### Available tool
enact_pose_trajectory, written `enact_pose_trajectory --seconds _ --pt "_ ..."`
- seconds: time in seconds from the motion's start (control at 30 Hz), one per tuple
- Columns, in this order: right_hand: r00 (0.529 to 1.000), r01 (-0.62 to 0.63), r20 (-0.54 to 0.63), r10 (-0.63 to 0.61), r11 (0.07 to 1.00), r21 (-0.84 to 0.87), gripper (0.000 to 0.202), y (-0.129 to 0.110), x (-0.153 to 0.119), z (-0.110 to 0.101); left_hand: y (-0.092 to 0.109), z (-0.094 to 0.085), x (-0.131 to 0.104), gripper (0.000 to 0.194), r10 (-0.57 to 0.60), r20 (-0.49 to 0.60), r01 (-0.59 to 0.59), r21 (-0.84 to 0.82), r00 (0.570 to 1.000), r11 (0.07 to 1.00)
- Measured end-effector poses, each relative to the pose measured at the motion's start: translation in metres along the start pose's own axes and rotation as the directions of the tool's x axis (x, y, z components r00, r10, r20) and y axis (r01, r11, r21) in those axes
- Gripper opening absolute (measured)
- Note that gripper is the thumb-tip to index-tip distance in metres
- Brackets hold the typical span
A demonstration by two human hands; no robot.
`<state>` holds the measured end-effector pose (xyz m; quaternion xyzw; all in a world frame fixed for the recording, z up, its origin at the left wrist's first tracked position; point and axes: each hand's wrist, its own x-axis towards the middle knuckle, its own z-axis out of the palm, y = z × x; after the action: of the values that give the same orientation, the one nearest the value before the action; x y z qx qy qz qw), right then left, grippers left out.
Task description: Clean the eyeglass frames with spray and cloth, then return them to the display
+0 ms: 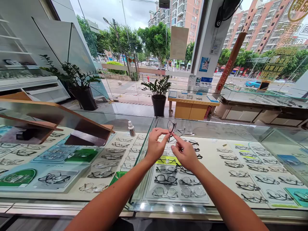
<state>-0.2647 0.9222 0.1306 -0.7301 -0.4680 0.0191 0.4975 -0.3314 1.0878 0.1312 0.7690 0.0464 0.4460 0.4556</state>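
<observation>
Above the glass counter, my left hand pinches a pair of eyeglasses between thumb and fingers. The glasses are held up on edge, with one lens facing me and thin dark parts beside it. My right hand is at the same glasses, its index finger stretched to their lower part and touching them near the left fingertips. Its other fingers curl inward; whether they grip anything I cannot make out. Beneath both hands, rows of eyeglasses lie inside the glass display case.
A small white bottle stands on the counter left of my hands. Further left is a wooden stand. Potted plants and a wooden display table stand beyond the counter, before a glass front. More eyeglasses lie in the case at right.
</observation>
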Motion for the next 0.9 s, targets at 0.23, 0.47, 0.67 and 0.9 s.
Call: enact_pose_trajectory --seconds 0.23,0.47,0.67,0.9 --pt "0.998 -0.052 -0.049 0.051 0.998 -0.019 0.075 0.001 -0.001 0.001 0.0 -0.001 0.001 0.015 0.016 0.019 -0.017 0.037 1.0 0.999" --pt "0.965 -0.083 -0.25 0.081 0.997 0.001 0.073 0.007 0.006 -0.021 -0.001 -0.002 0.001 0.013 -0.006 0.182 -0.016 0.117 0.983 0.993" --pt "0.953 -0.054 -0.299 0.056 0.998 0.014 0.064 0.01 0.007 -0.028 -0.003 -0.003 0.002 0.012 0.023 0.173 -0.047 0.137 0.985 0.989" --pt "0.985 0.006 -0.173 -0.027 0.993 -0.12 0.037 0.015 0.01 -0.016 0.002 -0.001 0.002 0.015 0.058 0.191 -0.059 0.002 0.98 0.998"
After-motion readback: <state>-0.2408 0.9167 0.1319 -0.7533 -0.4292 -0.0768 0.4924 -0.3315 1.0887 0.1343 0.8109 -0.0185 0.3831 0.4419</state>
